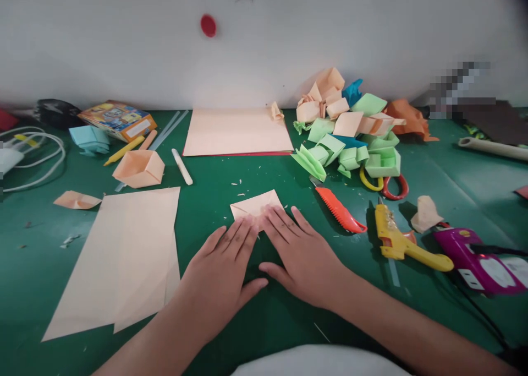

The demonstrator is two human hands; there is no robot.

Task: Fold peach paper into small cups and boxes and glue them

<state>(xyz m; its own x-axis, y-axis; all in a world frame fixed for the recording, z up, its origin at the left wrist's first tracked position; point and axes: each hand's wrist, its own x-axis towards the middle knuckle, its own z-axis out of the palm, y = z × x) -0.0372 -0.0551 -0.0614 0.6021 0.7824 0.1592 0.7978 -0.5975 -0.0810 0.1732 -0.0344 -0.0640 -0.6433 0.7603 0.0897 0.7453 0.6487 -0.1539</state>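
Note:
A small folded piece of peach paper [251, 204] lies flat on the green table, with crease lines across its top. The fingertips of my left hand [225, 266] press down on its lower left part. My right hand [303, 255] lies beside it, fingers stretched out over the paper's lower right part. Both thumbs point inward, apart from the paper. The fingers cover the paper's near edge.
Peach sheets [119, 260] and a folded paper box [139, 168] lie left. More sheets [235, 131] are at the wall. Right are folded paper pieces [350, 128], a red cutter [338, 208], scissors [396, 188], a yellow glue gun [396, 238] and a purple power strip [474, 255].

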